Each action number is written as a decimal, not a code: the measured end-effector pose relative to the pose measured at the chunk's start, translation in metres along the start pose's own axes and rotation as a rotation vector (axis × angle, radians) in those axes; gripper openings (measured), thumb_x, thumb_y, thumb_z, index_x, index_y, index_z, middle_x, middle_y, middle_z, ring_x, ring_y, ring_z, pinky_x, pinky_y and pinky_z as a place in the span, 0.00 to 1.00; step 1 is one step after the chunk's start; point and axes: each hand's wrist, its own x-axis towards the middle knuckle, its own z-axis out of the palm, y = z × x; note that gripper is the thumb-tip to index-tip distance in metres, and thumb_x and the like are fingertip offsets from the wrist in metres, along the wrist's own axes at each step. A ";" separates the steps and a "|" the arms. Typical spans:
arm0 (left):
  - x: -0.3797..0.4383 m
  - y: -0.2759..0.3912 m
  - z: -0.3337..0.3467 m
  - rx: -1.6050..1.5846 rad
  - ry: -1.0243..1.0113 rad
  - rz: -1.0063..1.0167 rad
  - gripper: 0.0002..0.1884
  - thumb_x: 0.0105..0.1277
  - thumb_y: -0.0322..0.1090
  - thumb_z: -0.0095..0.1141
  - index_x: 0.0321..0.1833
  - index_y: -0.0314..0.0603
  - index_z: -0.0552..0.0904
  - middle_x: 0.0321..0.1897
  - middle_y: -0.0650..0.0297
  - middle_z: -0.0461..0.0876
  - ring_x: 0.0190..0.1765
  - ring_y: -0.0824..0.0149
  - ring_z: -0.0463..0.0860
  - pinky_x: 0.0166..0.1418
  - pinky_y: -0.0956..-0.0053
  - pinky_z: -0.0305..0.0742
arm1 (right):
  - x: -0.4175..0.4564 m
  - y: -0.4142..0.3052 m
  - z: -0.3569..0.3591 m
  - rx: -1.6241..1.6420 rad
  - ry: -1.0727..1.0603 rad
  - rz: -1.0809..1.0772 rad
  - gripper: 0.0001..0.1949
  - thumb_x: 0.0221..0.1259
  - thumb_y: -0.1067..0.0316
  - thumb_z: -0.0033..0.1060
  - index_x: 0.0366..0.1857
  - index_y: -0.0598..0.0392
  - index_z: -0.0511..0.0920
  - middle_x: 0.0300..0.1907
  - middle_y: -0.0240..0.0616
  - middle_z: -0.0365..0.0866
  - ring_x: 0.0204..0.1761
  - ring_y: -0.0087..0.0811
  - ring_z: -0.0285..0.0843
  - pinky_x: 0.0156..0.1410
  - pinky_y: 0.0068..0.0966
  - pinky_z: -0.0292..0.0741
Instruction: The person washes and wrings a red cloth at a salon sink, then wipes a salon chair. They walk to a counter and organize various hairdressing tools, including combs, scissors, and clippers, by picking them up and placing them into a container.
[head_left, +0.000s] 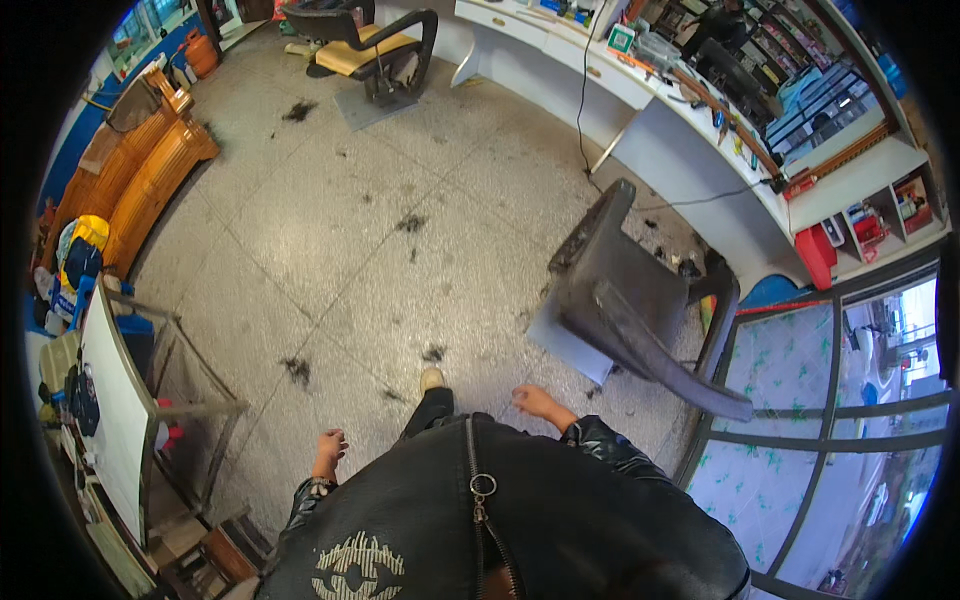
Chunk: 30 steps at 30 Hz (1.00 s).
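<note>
My left hand (330, 450) hangs beside my black jacket (420, 510) with its fingers loosely curled and nothing in it. A bracelet circles that wrist. On the other side, my right hand (536, 403) hangs empty over the speckled tile floor (300, 225), its fingers relaxed. The nearest thing to it is a dark barber chair (622, 292) on a grey base plate (566, 345), not touched. One light-coloured shoe (431, 379) shows ahead of me, near a tuft of dark cut hair (433, 352).
A white table (112, 405) on a metal frame stands at left, with a wooden bench (150, 187) beyond it. Another barber chair (367, 49) is ahead. A white counter (675, 97) bearing tools curves along the right below a mirror; a black cable (581, 112) hangs to the floor.
</note>
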 end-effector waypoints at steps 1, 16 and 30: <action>0.008 0.028 -0.004 -0.050 0.016 0.018 0.15 0.61 0.35 0.50 0.50 0.41 0.73 0.37 0.62 0.78 0.37 0.64 0.79 0.38 0.66 0.71 | 0.017 -0.025 -0.005 -0.091 -0.001 -0.092 0.16 0.46 0.63 0.59 0.39 0.60 0.77 0.28 0.47 0.79 0.26 0.34 0.78 0.34 0.30 0.73; 0.065 0.541 0.125 0.109 -0.420 0.638 0.16 0.63 0.38 0.49 0.52 0.40 0.73 0.41 0.65 0.77 0.40 0.71 0.77 0.42 0.77 0.71 | 0.234 -0.149 -0.153 0.284 0.193 -0.055 0.13 0.48 0.62 0.57 0.33 0.60 0.78 0.23 0.42 0.79 0.20 0.29 0.75 0.26 0.28 0.70; 0.244 0.650 0.013 -0.230 -0.166 0.062 0.16 0.61 0.37 0.49 0.49 0.36 0.72 0.33 0.59 0.76 0.35 0.62 0.78 0.35 0.68 0.71 | 0.438 -0.312 -0.331 0.293 0.310 0.061 0.18 0.49 0.66 0.54 0.42 0.68 0.74 0.30 0.43 0.79 0.23 0.31 0.77 0.25 0.28 0.71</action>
